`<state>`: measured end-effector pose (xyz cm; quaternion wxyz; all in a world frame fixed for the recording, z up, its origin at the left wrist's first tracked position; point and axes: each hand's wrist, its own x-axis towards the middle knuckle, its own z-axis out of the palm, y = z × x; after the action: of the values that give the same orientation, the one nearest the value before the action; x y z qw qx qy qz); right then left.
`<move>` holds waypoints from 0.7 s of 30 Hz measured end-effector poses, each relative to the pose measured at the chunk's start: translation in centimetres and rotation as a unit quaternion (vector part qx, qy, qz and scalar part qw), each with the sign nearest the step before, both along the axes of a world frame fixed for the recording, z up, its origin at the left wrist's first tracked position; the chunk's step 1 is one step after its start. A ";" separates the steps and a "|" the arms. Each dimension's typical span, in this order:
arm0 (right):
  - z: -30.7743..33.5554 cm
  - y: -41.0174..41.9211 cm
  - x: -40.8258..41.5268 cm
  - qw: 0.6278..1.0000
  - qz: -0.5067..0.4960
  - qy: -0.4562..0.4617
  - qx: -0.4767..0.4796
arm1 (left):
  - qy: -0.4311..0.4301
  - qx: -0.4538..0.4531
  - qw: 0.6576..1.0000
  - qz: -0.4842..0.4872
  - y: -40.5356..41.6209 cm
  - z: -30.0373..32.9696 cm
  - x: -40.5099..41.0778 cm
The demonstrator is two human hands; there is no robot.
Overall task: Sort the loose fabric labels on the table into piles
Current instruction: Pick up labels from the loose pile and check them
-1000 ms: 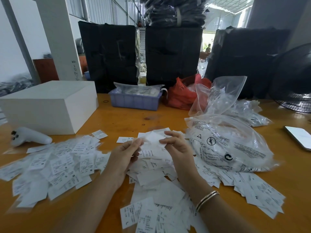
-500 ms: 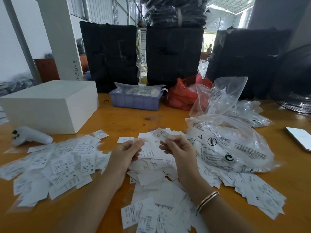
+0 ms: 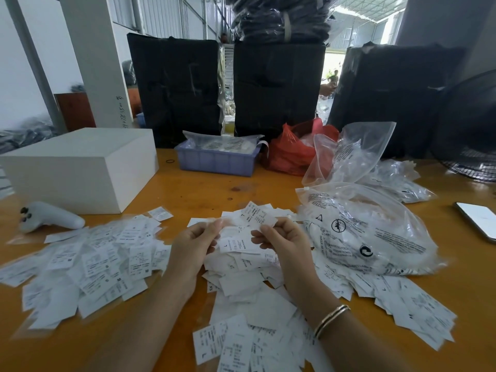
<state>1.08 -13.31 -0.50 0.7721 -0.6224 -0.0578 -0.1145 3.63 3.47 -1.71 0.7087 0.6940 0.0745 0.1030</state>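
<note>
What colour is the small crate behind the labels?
The crate is light blue-purple, seen in the head view.

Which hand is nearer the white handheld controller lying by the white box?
Left. The left hand is at the table's middle, across a spread of labels from the controller at far left; the right hand is farther right.

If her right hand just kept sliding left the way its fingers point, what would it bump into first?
Most likely the left hand, which faces the right hand across a small gap, both pinching labels. Depth is unclear, so it might brush the held labels first.
</note>
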 end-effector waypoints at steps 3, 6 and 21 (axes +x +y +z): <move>-0.1 0.3 0.1 0.999 0.011 0.015 -0.034 | -0.006 0.002 1.000 -0.005 -0.1 0.2 -0.1; -0.4 0.7 0.2 0.996 0.018 0.025 -0.089 | -0.001 -0.004 1.000 -0.017 -0.2 0.4 -0.3; -0.5 0.6 0.3 0.995 0.024 -0.001 -0.100 | 0.011 -0.011 1.000 -0.020 -0.3 0.5 -0.3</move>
<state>1.35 -12.76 -0.99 0.7084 -0.6949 -0.0847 -0.0901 3.31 3.22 -1.18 0.7171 0.6887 0.0700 0.0804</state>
